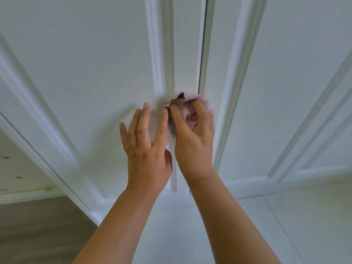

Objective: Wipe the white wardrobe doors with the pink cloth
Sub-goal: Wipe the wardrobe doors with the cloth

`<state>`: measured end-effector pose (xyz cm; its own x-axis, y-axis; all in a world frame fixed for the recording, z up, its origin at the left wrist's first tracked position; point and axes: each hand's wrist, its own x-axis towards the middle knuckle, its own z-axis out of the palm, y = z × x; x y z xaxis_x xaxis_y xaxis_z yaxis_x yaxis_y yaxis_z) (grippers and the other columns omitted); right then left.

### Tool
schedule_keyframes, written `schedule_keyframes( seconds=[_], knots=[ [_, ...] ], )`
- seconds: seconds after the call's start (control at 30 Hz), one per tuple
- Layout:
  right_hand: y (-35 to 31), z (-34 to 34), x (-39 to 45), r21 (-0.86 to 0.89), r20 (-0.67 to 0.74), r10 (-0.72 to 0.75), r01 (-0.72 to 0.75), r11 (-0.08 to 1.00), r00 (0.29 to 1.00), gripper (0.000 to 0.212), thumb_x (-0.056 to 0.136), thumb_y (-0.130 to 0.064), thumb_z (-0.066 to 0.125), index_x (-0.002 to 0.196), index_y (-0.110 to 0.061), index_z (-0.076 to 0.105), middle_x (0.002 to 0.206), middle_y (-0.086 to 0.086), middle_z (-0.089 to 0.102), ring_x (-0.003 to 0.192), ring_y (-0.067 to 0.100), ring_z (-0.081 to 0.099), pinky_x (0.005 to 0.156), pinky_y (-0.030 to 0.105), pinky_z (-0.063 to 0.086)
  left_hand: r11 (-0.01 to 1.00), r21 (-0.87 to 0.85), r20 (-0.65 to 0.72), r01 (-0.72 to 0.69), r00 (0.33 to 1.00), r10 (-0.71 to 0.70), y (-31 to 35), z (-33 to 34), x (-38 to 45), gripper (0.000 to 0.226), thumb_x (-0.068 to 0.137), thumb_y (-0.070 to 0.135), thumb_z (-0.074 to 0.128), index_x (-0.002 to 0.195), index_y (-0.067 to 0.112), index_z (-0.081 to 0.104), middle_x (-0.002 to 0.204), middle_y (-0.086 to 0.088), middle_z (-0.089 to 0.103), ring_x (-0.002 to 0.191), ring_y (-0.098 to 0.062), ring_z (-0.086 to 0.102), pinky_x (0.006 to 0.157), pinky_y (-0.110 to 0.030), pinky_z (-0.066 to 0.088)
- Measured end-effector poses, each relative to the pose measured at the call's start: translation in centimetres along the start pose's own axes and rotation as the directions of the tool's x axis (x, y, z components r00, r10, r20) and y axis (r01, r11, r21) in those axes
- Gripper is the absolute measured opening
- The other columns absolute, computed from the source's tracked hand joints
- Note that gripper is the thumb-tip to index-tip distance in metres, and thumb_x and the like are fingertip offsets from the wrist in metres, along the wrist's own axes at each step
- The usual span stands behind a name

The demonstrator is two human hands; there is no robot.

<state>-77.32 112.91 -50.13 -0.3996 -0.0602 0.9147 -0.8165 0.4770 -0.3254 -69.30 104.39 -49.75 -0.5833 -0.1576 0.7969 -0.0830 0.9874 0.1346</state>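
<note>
Now right hand fingers curl round pink cloth against wardrobe door; left hand fingers straight.

Two wardrobe doors side by side: left door, right door, the seam between them running upward from the hands. Left hand lies flat against the left door beside its inner moulding; right hand just to its right, fingers curled over the cloth, which is pressed on the seam. Floor lies below left, skirting board behind it, left of the wardrobe.
</note>
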Motion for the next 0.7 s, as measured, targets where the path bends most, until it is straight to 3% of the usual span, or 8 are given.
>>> schedule_keyframes(
  seconds=[0.07,0.13,0.23,0.33,0.43,0.5,0.63,0.7],
  knots=[
    [0.5,-1.9,2.6,0.088,0.015,0.041,-0.042,0.995,0.999,0.026,0.101,-0.013,0.057,0.125,-0.019,0.064,0.126,0.013,0.058,0.114,0.031,0.058,0.096,0.049,0.049,0.996,-0.014,-0.069,-0.087,0.994,0.085,1.5,-0.8,3.7,0.076,0.082,-0.004,0.051,0.153,0.018,0.038,0.160,-0.017,0.018,0.150,-0.037,0.019,0.119,-0.064,0.011],
    [1.8,-3.6,3.5,0.026,-0.119,0.151,-0.149,0.989,0.981,0.014,0.102,-0.019,0.059,0.114,-0.023,0.066,0.119,0.013,0.058,0.105,0.024,0.060,0.095,0.039,0.049,0.988,0.001,-0.077,-0.155,0.985,0.154,2.1,-1.3,6.2,0.078,0.078,-0.007,0.056,0.151,0.018,0.042,0.159,-0.015,0.018,0.149,-0.036,0.021,0.119,-0.064,0.010],
    [4.7,-5.9,3.5,0.043,-0.204,0.288,-0.285,0.957,0.936,0.039,0.102,-0.004,0.054,0.138,-0.019,0.057,0.143,-0.004,0.043,0.129,0.013,0.050,0.112,0.026,0.037,0.969,0.050,-0.117,-0.243,0.962,0.247,2.4,-2.5,9.1,0.079,0.073,-0.007,0.058,0.148,0.015,0.047,0.157,-0.015,0.021,0.148,-0.034,0.021,0.119,-0.064,0.011],
    [5.2,-5.4,3.1,0.167,-0.218,0.407,-0.377,0.911,0.887,0.052,0.097,0.012,0.051,0.145,-0.009,0.052,0.144,-0.008,0.032,0.128,0.022,0.050,0.113,0.039,0.041,0.969,0.085,-0.153,-0.232,0.958,0.243,2.1,-3.0,10.4,0.078,0.072,-0.006,0.060,0.147,0.013,0.048,0.156,-0.018,0.026,0.146,-0.037,0.024,0.118,-0.066,0.012],
    [3.1,-4.2,1.7,0.132,-0.074,0.275,-0.264,0.955,0.959,0.047,0.097,0.009,0.052,0.141,-0.008,0.056,0.132,-0.004,0.044,0.116,0.026,0.054,0.106,0.025,0.040,0.976,0.108,-0.153,-0.188,0.967,0.203,2.3,-2.8,10.1,0.079,0.072,-0.004,0.062,0.147,0.011,0.046,0.155,-0.019,0.027,0.146,-0.039,0.026,0.118,-0.066,0.012],
    [3.0,-4.3,1.3,0.096,-0.012,0.146,-0.144,0.985,0.989,0.040,0.098,0.004,0.052,0.138,-0.002,0.059,0.127,0.002,0.046,0.108,0.025,0.057,0.101,0.029,0.046,0.974,0.110,-0.131,-0.197,0.969,0.211,2.6,-2.4,9.7,0.080,0.072,-0.003,0.062,0.149,0.010,0.044,0.156,-0.019,0.025,0.147,-0.037,0.024,0.119,-0.065,0.011],
    [4.0,-5.0,4.8,0.099,-0.069,0.110,-0.103,0.990,0.992,0.037,0.102,0.000,0.047,0.137,0.002,0.057,0.125,-0.007,0.040,0.101,0.018,0.055,0.098,0.025,0.046,0.962,0.134,-0.117,-0.238,0.960,0.254,3.1,-1.8,10.1,0.082,0.073,-0.002,0.064,0.151,0.009,0.041,0.156,-0.018,0.022,0.148,-0.035,0.018,0.117,-0.067,0.013],
    [4.7,-4.2,4.4,0.085,-0.101,0.087,-0.079,0.993,0.991,0.038,0.100,0.002,0.046,0.136,0.003,0.058,0.128,0.000,0.043,0.103,0.026,0.059,0.098,0.031,0.049,0.963,0.149,-0.135,-0.225,0.960,0.245,3.3,-1.4,10.5,0.083,0.073,0.000,0.063,0.152,0.010,0.039,0.156,-0.017,0.021,0.148,-0.034,0.016,0.118,-0.067,0.011]
  ],
)
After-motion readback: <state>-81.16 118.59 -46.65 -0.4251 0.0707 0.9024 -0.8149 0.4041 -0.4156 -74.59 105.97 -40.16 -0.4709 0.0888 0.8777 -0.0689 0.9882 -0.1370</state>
